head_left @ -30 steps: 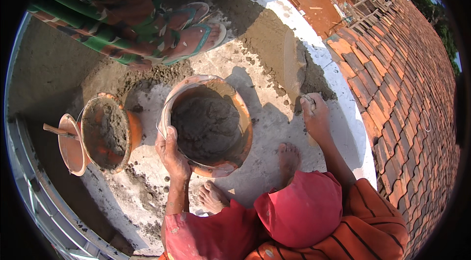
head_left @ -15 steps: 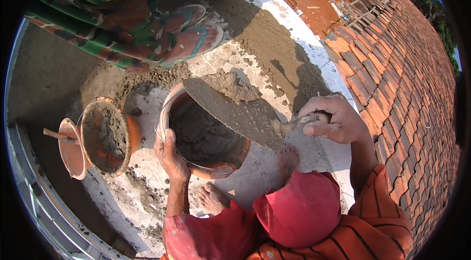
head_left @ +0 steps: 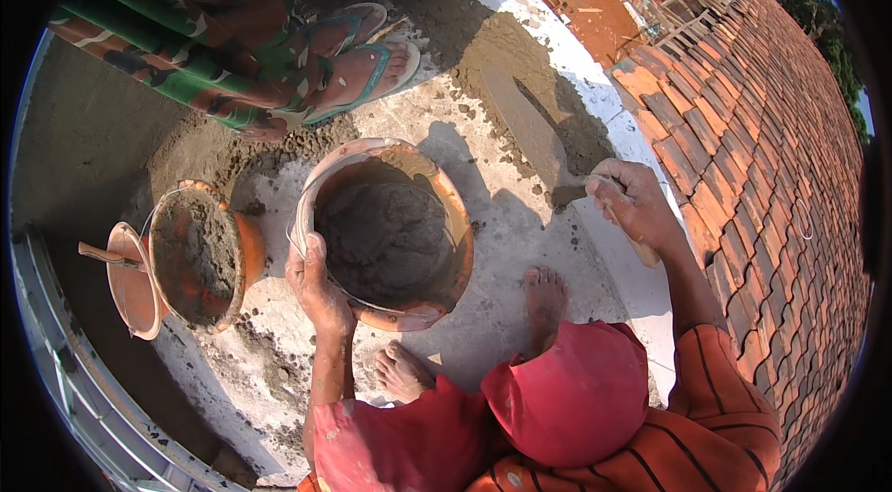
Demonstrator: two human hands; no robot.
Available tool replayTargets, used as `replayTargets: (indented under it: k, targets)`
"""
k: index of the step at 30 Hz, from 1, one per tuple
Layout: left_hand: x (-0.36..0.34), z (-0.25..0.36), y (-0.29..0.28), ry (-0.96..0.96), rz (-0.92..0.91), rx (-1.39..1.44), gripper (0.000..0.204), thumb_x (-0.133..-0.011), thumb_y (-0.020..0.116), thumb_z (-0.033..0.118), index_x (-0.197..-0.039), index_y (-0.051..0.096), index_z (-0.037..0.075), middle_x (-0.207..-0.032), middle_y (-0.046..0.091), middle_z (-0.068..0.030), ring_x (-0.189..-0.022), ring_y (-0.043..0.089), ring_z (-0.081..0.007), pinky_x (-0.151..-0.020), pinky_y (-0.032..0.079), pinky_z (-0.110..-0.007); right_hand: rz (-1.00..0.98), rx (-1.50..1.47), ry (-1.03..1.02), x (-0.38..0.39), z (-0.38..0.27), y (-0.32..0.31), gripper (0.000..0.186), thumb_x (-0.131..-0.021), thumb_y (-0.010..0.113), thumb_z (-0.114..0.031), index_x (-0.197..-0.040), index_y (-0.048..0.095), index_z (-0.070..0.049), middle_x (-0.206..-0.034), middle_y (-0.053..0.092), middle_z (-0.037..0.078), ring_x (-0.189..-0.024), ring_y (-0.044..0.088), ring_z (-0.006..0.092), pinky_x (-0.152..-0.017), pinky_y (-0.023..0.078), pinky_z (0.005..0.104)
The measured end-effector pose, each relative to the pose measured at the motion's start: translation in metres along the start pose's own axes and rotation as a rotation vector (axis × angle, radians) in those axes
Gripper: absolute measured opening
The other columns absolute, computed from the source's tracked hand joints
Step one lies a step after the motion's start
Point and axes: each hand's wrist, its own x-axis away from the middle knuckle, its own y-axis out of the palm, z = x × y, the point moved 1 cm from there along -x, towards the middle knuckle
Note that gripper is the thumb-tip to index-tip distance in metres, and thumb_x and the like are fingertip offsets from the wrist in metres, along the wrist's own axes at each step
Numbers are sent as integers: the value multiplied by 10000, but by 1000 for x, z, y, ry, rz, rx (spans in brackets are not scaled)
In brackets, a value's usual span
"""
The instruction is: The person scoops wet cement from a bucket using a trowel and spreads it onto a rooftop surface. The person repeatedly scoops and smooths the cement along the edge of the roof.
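My left hand [head_left: 321, 283] is closed on the near left rim of an orange bucket [head_left: 452, 204]. Grey wet mortar [head_left: 386, 236] fills part of that bucket. In my right hand [head_left: 636, 204] is a trowel [head_left: 531, 128], gripped by its wooden handle. Its long grey blade points away from me, to the right of the bucket. Beneath or beside the blade lies a strip of spread mortar [head_left: 497, 37] along the white ledge; whether they touch I cannot tell. No mortar lump shows on the blade.
A second orange bucket [head_left: 253, 255] with mortar stands left, beside a tilted orange container [head_left: 121, 283] with a handled tool in it. A person in camouflage trousers and sandals [head_left: 367, 83] stands at the far left. Beyond the white ledge [head_left: 557, 46] a tiled roof [head_left: 753, 176] slopes away.
My right hand has swung the trowel from over the bucket to the far right, above the mortar strip. The mortar lump on its blade is gone from view. My left hand stays on the rim.
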Motion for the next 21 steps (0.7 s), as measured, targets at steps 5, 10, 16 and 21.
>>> replayTargets:
  k: [5, 10, 16, 21]
  targets:
    - [11, -1, 9, -20, -45, -111, 430, -942, 522, 255, -1254, 513, -40, -1196, 559, -105, -1081, 518, -161, -955, 386, -310, -114, 559, -230, -3, -5, 29, 257, -866, 591, -318, -944, 576, -73, -780, 619, 187, -760, 608, 376, -685, 452, 467]
    - [17, 1, 25, 3, -50, -160, 473, -942, 525, 261, -1295, 480, -51, -1183, 552, -87, -1090, 482, -136, -971, 349, -292, -171, 908, -178, -10, -20, 54, 333, -869, 578, -366, -1028, 576, -73, -812, 637, 192, -807, 624, 376, -737, 471, 488]
    - [16, -17, 26, 184, -102, -402, 517, -925, 541, 318, -1274, 495, -61, -1280, 520, -166, -1187, 457, -250, -1036, 285, -360, -449, 436, -193, -41, -24, 142, 293, -856, 547, -294, -878, 612, -9, -795, 636, 214, -825, 620, 400, -747, 471, 468]
    - [15, -8, 13, 14, -36, -90, 497, -931, 549, 304, -1261, 509, -67, -1236, 537, -110, -1121, 465, -162, -1002, 307, -312, -398, 171, -235, -30, -3, 147, 280, -842, 524, -273, -868, 621, -11, -754, 628, 222, -765, 616, 415, -716, 470, 474]
